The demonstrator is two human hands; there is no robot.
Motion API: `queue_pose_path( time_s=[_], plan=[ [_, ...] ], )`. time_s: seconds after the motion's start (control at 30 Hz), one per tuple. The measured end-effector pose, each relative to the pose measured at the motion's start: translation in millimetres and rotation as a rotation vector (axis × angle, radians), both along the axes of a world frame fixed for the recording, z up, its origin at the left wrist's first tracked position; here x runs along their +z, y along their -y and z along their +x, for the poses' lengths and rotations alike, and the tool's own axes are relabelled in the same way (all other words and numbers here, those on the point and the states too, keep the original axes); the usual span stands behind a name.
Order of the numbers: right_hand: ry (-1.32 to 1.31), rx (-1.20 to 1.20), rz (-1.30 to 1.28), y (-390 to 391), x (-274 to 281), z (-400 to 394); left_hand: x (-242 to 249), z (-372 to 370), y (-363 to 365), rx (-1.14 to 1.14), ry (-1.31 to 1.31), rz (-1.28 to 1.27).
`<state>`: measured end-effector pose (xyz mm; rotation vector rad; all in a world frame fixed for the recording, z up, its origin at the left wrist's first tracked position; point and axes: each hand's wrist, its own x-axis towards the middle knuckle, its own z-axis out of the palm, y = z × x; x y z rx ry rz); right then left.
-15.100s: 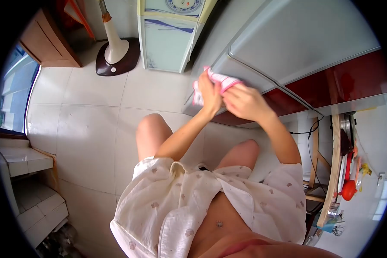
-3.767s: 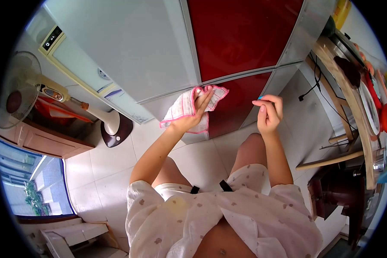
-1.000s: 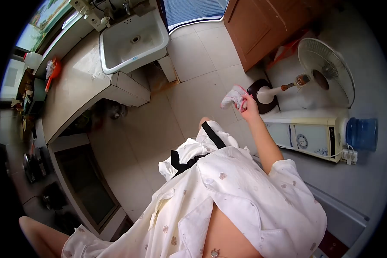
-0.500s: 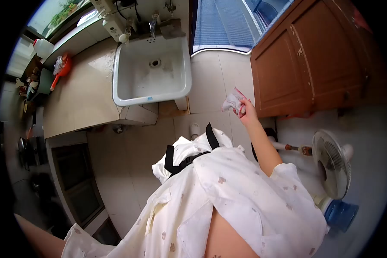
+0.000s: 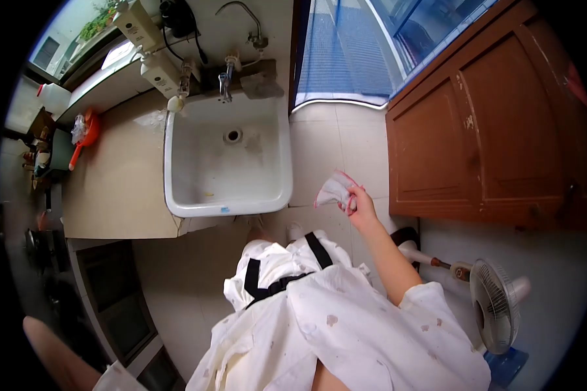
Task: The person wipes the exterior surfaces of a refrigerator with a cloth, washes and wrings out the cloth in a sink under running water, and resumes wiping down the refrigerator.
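My right hand [image 5: 361, 210] is closed around a crumpled white cloth [image 5: 336, 191] with pink edging, held in the air over the tiled floor. Part of the cloth fans out to the left of my fingers. To its left is the white sink [image 5: 227, 212], apart from the hand, with a small yellowish bit inside near the front. Of my left side only a stretch of forearm [image 5: 62, 358] shows at the lower left; the left hand is out of sight.
A beige counter [image 5: 114, 189] with an orange ladle-like scoop [image 5: 88, 133] lies left of the sink. Pump bottles [image 5: 158, 73] and a faucet [image 5: 225, 81] stand behind it. A brown cabinet [image 5: 469, 143], a white fan [image 5: 496, 306] and a blue see-through curtain [image 5: 342, 58] are also around.
My view has shifted forward, with the sink nearer. The right hand, still gripping the cloth, appears lower and slightly farther left in view.
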<state>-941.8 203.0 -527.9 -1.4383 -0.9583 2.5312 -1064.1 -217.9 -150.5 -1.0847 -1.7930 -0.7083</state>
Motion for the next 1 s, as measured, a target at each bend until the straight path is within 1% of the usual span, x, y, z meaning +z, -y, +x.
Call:
queue_pose_path(
  time_s=[0.03, 0.13, 0.33, 0.53, 0.6, 0.73, 0.87, 0.97, 1.0],
  plan=[
    [0.063, -0.042, 0.017, 4.5, 6.5, -5.9, 2.9, -5.9, -1.5, -0.002, 0.012, -0.019],
    [0.02, -0.049, -0.018, 8.3, -2.8, -23.8, 2.9, -25.4, -1.3, -0.015, 0.009, -0.04],
    [0.035, -0.086, 0.073, 31.9, 3.8, -69.5, -5.3, -80.4, 16.1, -0.05, 0.02, -0.057],
    [0.072, -0.01, 0.119, 75.2, 14.4, -129.7, -11.9, -121.6, 49.5, -0.057, 0.059, -0.061],
    [0.038, 0.051, 0.187, 92.3, 23.9, -148.5, -13.1, -135.2, 59.7, -0.065, 0.073, -0.063],
    [0.026, 0.091, 0.216, 121.0, 32.6, -183.1, -19.9, -159.5, 72.9, -0.09, 0.083, -0.054],
    [0.045, 0.106, 0.213, 140.4, 33.6, -191.4, -24.6, -176.4, 79.5, -0.117, 0.102, -0.043],
    [0.093, 0.071, 0.234, 147.1, 34.5, -196.6, -23.9, -181.0, 80.2, -0.141, 0.116, -0.038],
    [0.075, 0.149, 0.283, 140.1, 30.6, -198.1, -24.0, -182.3, 79.8, -0.15, 0.115, -0.036]
  ],
)
